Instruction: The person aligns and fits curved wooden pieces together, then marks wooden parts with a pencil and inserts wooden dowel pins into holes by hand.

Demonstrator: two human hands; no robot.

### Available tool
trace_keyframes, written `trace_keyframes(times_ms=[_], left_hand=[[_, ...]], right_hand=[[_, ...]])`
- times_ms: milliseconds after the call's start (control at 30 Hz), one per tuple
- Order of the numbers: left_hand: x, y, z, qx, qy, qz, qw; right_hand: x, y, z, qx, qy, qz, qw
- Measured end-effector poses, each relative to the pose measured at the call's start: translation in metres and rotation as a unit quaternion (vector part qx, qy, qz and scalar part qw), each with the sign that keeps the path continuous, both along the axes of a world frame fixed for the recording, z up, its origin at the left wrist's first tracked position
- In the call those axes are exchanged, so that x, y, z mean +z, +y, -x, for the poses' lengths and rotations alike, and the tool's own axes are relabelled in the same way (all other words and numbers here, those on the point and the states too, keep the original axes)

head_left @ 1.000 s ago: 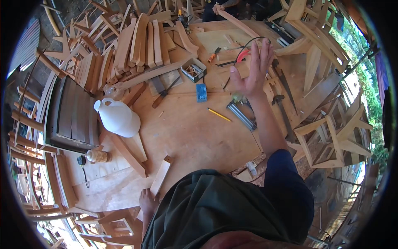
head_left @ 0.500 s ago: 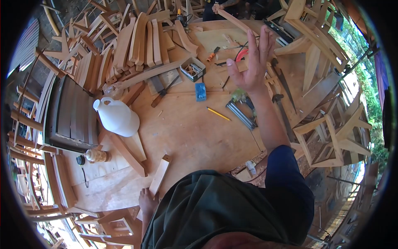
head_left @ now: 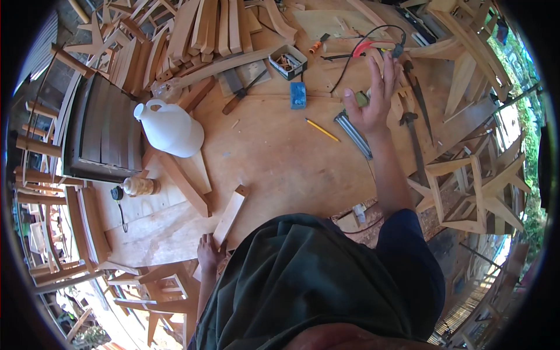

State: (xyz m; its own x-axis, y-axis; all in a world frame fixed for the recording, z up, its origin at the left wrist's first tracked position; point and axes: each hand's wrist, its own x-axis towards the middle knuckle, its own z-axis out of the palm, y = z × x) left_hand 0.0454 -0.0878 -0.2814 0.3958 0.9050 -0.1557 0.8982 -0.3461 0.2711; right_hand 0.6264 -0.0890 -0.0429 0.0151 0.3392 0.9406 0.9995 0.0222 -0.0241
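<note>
My right hand (head_left: pixel 373 105) is raised over the right side of the workbench (head_left: pixel 274 169), fingers spread and holding nothing. Below or behind it lie a green object (head_left: pixel 360 99) and grey metal strips (head_left: pixel 353 137). My left hand (head_left: pixel 210 253) is at the near edge of the bench, its fingers against the lower end of a short wooden piece (head_left: pixel 231 216); whether they grip it is hard to see. A yellow pencil (head_left: pixel 322 129) and a blue block (head_left: pixel 298 95) lie mid-bench. A white jug (head_left: pixel 172 130) stands to the left.
Stacked curved wooden parts (head_left: pixel 204 29) fill the back left. A small box (head_left: pixel 288 62), a chisel-like tool (head_left: pixel 242 95), a jar (head_left: pixel 140 186) and a tape measure (head_left: pixel 116 193) sit on the bench. Wooden chair frames (head_left: pixel 461 186) stand at right, with a long saw (head_left: pixel 420 99) nearby.
The view has tilted down, so the bench items sit higher in the picture. My right hand stays raised with fingers spread, and my left hand remains at the wooden piece.
</note>
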Motion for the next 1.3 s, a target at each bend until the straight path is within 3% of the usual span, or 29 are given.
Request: trace_keyframes(times_ms=[300,400,500,700,900,1067,1200,1300], left_hand=[[-0.001,0.001,0.000,-0.009,-0.008,0.005,1.000],[-0.006,0.003,0.004,-0.020,-0.020,0.004,1.000],[-0.010,0.002,0.008,-0.031,-0.036,-0.003,0.999],[0.010,0.006,-0.003,-0.010,-0.053,0.033,0.998],[0.023,0.015,-0.015,-0.004,-0.035,0.075,0.997],[0.017,0.017,-0.013,-0.020,-0.041,0.050,0.998],[0.018,0.017,-0.014,-0.019,-0.032,0.048,0.998],[0.019,0.016,-0.012,-0.018,-0.015,0.061,0.998]], right_hand=[[-0.040,0.030,-0.007,0.067,0.146,0.063,0.985],[-0.090,0.076,-0.045,0.109,0.237,0.058,0.964],[-0.122,0.118,-0.082,0.085,0.362,0.159,0.915],[-0.175,0.238,-0.167,0.032,0.333,0.221,0.916],[-0.184,0.355,-0.211,-0.072,0.337,0.377,0.859],[-0.202,0.418,-0.220,-0.052,0.498,0.332,0.799],[-0.281,0.463,-0.284,-0.008,0.676,0.204,0.708],[-0.264,0.443,-0.268,0.087,0.663,0.213,0.713]])
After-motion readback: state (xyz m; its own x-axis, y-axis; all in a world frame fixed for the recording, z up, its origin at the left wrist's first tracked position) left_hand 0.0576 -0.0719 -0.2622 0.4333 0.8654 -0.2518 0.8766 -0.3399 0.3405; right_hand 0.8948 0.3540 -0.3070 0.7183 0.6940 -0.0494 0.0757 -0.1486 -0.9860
